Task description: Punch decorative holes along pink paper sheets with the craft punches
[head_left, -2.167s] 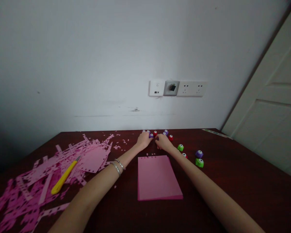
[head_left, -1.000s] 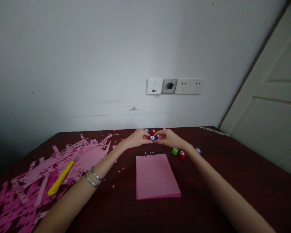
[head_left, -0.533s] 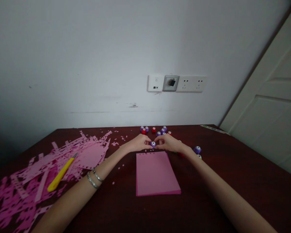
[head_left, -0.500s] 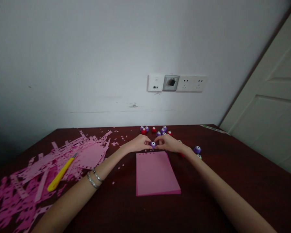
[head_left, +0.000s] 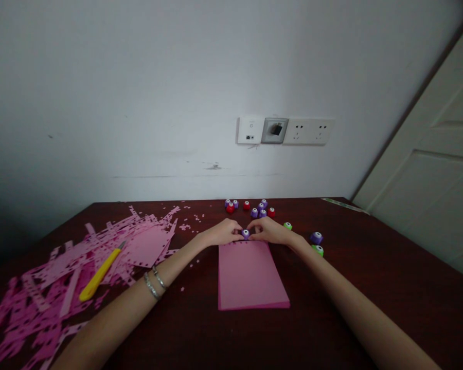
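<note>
A small purple paper punch [head_left: 246,234] sits at the far edge of a pink paper pad [head_left: 250,277]. My left hand [head_left: 223,232] and my right hand [head_left: 268,230] both pinch it, fingertips meeting over the pad's punched top edge. Silver bracelets circle my left wrist. Behind the hands a cluster of red and purple punches [head_left: 254,208] stands near the wall. More punches lie to the right: a green one [head_left: 287,225], a purple one [head_left: 316,238] and another green one [head_left: 318,250].
A heap of pink punched paper strips [head_left: 61,277] covers the left of the dark wooden table [head_left: 370,288], with a yellow utility knife [head_left: 100,272] on it. Wall sockets [head_left: 285,131] are behind; a white door [head_left: 435,180] stands at right.
Both hands drew back from the punch cluster near the wall, bringing one purple punch with them down to the pad's far edge.
</note>
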A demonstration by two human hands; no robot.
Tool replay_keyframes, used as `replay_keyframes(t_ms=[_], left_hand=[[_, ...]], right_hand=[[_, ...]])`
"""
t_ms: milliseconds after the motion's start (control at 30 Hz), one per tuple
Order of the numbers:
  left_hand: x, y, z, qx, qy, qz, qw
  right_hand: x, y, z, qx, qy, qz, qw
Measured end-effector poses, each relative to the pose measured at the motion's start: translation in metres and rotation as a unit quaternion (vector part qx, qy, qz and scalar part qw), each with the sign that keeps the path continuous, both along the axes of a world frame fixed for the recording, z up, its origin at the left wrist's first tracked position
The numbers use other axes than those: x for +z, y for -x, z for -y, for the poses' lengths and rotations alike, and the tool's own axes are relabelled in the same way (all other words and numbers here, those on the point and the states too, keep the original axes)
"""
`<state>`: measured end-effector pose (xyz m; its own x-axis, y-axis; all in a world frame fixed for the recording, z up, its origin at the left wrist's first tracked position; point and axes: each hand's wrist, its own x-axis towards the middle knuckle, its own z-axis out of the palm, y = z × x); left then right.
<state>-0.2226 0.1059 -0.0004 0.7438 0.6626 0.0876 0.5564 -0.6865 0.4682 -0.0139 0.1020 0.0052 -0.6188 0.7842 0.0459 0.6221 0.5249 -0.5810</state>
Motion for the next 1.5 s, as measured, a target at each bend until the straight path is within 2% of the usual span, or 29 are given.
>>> replay_keyframes(t_ms=[333,500,600,700,800,967,1167,1367,1500], left_hand=[[-0.003,-0.001,0.0,0.001,-0.02,-0.013,1.0],[0.012,0.005,0.002,0.05,0.012,-0.001,0.999],[0.024,0.012,0.004,0.064,0.036,-0.055,0.996],[0.031,0.017,0.009,0.054,0.059,-0.126,0.989],[0.032,0.017,0.013,0.058,0.056,-0.157,0.984],[0.029,0.016,0.013,0.061,0.069,-0.165,0.982],[0.032,0.015,0.013,0.06,0.061,-0.184,0.979],[0.033,0.016,0.013,0.065,0.054,-0.203,0.976],[0.034,0.016,0.013,0.049,0.039,-0.183,0.981]], right_hand=[[-0.001,0.0,0.0,-0.005,0.013,0.014,1.0],[0.013,-0.006,0.005,-0.028,0.03,0.025,0.999],[0.021,-0.011,0.008,-0.043,0.028,0.083,0.995],[0.02,-0.015,0.009,-0.049,0.008,0.143,0.988],[0.014,-0.015,0.008,-0.061,-0.013,0.163,0.985],[0.007,-0.014,0.005,-0.031,0.011,0.147,0.989],[0.008,-0.012,0.006,-0.029,0.039,0.131,0.99],[0.008,-0.012,0.006,-0.023,0.028,0.116,0.993],[0.008,-0.012,0.006,-0.033,0.03,0.113,0.993]])
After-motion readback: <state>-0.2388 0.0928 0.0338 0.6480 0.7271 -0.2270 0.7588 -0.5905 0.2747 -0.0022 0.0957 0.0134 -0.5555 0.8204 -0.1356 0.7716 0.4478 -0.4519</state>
